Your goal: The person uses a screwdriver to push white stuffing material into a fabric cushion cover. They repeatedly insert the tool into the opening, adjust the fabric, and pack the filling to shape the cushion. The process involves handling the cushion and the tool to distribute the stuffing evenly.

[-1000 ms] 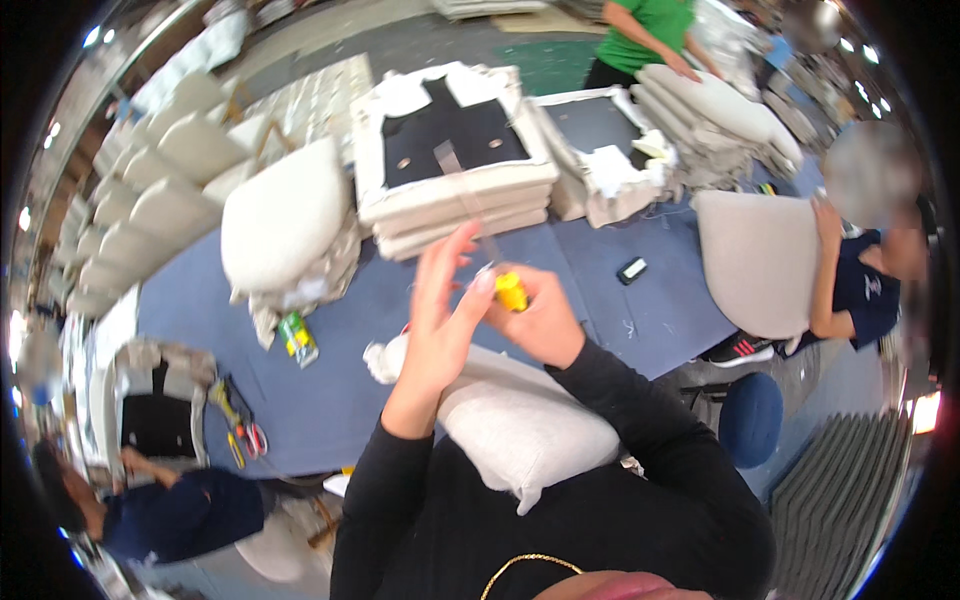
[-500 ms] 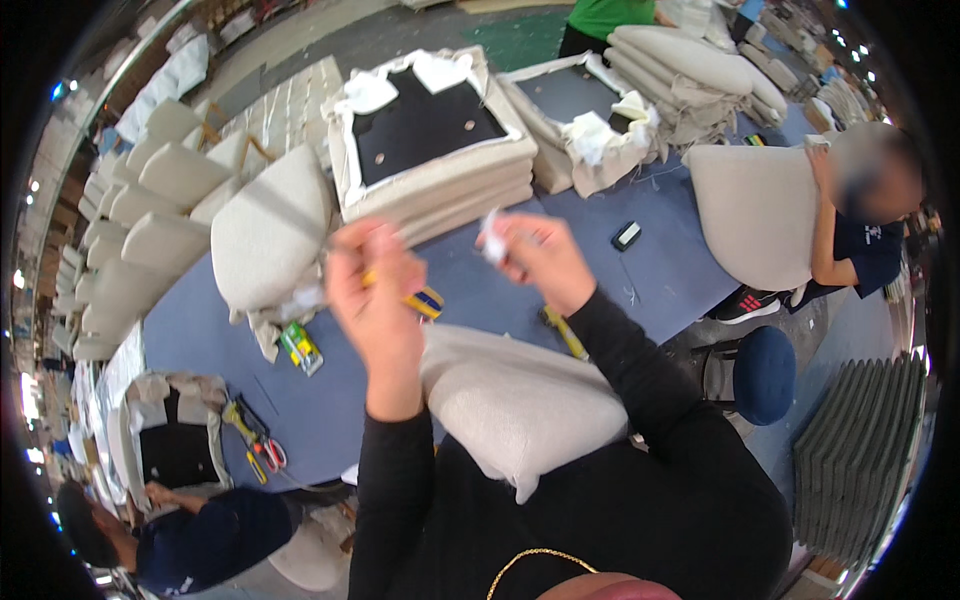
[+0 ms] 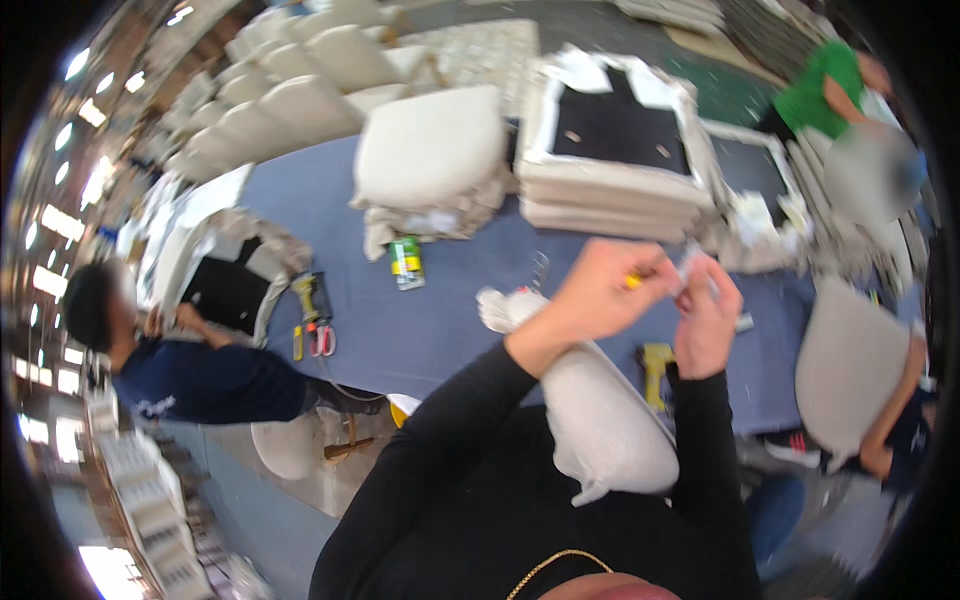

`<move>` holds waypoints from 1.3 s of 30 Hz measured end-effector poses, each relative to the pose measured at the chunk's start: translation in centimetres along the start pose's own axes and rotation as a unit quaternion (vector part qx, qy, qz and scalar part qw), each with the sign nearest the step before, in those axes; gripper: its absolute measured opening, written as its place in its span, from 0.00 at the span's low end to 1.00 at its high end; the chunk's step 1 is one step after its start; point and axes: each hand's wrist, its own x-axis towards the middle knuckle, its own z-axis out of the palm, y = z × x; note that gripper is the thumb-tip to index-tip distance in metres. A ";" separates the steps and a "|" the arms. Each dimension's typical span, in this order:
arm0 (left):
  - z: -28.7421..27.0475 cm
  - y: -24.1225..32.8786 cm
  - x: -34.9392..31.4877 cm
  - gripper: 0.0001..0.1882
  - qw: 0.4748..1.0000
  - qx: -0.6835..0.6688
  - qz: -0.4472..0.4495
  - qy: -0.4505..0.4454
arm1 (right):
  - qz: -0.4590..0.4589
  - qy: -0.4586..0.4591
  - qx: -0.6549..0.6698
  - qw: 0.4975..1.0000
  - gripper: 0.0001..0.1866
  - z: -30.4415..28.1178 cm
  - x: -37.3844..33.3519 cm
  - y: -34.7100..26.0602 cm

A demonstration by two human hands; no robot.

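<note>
Both hands are raised close together over the blue table [image 3: 440, 330]. My left hand [image 3: 610, 290] is closed around a small tool, of which only a yellow bit [image 3: 633, 281] shows between the fingers. Facing it, my right hand [image 3: 708, 320] pinches a small whitish scrap [image 3: 690, 260], blurred and too small to name. The left fingertips come close to that scrap; whether they touch it I cannot tell. Below my hands, a beige fabric-covered cushion [image 3: 610, 430] leans between the table edge and my body. A yellow tool [image 3: 655, 375] lies beside it, near my right forearm.
Beige upholstered pads with black undersides [image 3: 610, 195] are stacked at the far side. A rounded seat [image 3: 430, 150] and a green-and-yellow package [image 3: 406, 262] lie left of them. At the left a co-worker [image 3: 220, 370] handles a pad; tools [image 3: 314, 310] lie nearby. Another person holds a panel [image 3: 850, 365] at right.
My view has swung left, so the scene sits further right. My hands, apart before, have come together. The yellow tool in my left hand is now mostly hidden.
</note>
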 end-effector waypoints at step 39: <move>-0.4 1.5 -9.8 0.10 0.939 -0.122 -0.179 0.269 | -0.266 -0.313 -0.296 0.862 0.34 -2.5 -7.7 -6.7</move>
